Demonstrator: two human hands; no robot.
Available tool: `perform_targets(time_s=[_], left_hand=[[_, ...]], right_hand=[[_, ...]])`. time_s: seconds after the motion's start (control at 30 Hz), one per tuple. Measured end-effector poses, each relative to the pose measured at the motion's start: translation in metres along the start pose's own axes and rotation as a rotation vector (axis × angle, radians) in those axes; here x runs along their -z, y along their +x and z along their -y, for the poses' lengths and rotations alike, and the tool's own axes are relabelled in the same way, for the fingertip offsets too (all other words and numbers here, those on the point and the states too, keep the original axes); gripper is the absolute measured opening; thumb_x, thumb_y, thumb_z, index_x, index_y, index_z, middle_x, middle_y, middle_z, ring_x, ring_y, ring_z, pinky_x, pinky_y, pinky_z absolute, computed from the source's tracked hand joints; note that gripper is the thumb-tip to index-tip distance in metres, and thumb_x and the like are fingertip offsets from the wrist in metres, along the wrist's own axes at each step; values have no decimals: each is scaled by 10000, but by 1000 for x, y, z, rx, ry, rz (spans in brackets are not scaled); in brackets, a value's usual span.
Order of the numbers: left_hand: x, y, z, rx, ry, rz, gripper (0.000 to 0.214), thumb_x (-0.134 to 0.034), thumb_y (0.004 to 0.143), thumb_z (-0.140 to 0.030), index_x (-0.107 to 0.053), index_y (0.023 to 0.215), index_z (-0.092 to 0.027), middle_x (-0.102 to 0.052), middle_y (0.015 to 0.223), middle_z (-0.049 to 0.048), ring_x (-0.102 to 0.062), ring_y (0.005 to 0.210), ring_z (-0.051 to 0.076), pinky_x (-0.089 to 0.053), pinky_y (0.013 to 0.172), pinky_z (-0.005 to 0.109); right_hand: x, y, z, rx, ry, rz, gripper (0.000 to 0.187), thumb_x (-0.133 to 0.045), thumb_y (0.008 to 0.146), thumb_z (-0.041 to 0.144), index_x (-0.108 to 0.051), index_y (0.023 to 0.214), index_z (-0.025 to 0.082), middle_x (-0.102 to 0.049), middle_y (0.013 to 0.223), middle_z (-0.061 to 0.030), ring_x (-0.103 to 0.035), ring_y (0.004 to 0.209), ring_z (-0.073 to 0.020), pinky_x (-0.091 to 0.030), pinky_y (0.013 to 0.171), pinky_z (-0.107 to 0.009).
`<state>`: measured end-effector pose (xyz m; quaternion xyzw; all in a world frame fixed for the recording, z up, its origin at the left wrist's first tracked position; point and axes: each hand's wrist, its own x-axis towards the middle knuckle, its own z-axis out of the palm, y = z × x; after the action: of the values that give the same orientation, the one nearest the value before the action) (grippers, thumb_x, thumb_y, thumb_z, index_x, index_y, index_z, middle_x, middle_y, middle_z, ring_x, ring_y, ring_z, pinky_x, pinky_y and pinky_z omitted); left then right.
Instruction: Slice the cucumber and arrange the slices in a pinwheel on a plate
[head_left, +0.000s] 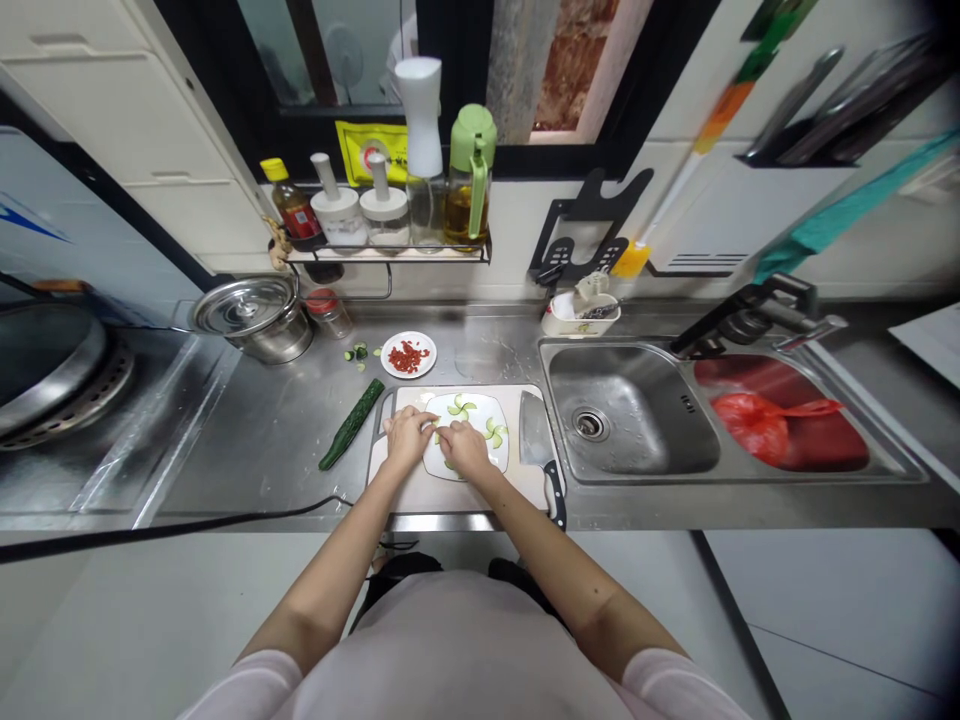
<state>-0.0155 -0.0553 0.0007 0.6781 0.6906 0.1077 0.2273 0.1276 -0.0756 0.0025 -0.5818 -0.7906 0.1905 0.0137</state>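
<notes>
A white plate (480,412) lies on a pale cutting board (442,492) at the counter's front edge, with several thin cucumber slices (462,406) laid around its rim. My left hand (407,436) and my right hand (463,448) meet over the plate's near-left side, fingers pinched together on small cucumber slices. A cleaver (538,438) with a black handle rests on the board's right side. To the left of the board lies a whole cucumber piece (351,424), angled on the steel counter.
A small plate of chopped red chilli (408,355) and cucumber ends (358,353) sit behind the board. A lidded steel pot (251,315) stands at the left, a double sink (630,415) with a red bag (757,420) at the right. A condiment shelf (390,250) hangs on the wall.
</notes>
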Motion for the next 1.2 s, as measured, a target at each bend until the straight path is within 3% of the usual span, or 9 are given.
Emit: perform_targets(time_s=[0.57,0.73,0.83,1.0,1.2], left_hand=[[-1,0,1,2,-83,-56,217,-600,844,-328,-737,1011,-315,-640,994,60,-544,1054,255,-321,931,408],[4,0,14,249,-231,-225,316,-572,840,-324,-663,1139,-283,-662,994,47,-595,973,229,-365,904,395],[6,-2,24,352,-223,-246,328,-557,841,-343,-638,1153,-280,-670,983,42,-599,977,238,-370,899,403],[6,-3,30,381,-98,-214,313,-550,835,-385,-639,1120,-291,-670,1024,64,-585,1031,283,-352,911,440],[7,10,24,375,35,-192,356,-534,828,-459,-639,1108,-265,-655,1096,119,-559,1083,333,-332,910,486]], right_hand=[[3,0,-1,6,29,-24,335,-400,968,277,-645,1189,223,-654,1051,-99,-530,1027,-223,-413,791,-291],[12,-7,-8,-59,155,-158,325,-417,961,286,-660,1171,236,-667,1072,-62,-540,1027,-201,-405,840,-276],[16,-17,-18,-97,249,-255,319,-425,950,271,-678,1139,223,-680,1057,-53,-556,1011,-188,-404,871,-264],[19,-40,-40,-137,385,-421,316,-428,925,262,-703,1064,193,-701,979,-63,-595,959,-187,-426,875,-271],[22,-58,-58,-164,441,-497,325,-422,914,297,-711,1019,191,-716,974,-74,-628,858,-185,-467,820,-293]])
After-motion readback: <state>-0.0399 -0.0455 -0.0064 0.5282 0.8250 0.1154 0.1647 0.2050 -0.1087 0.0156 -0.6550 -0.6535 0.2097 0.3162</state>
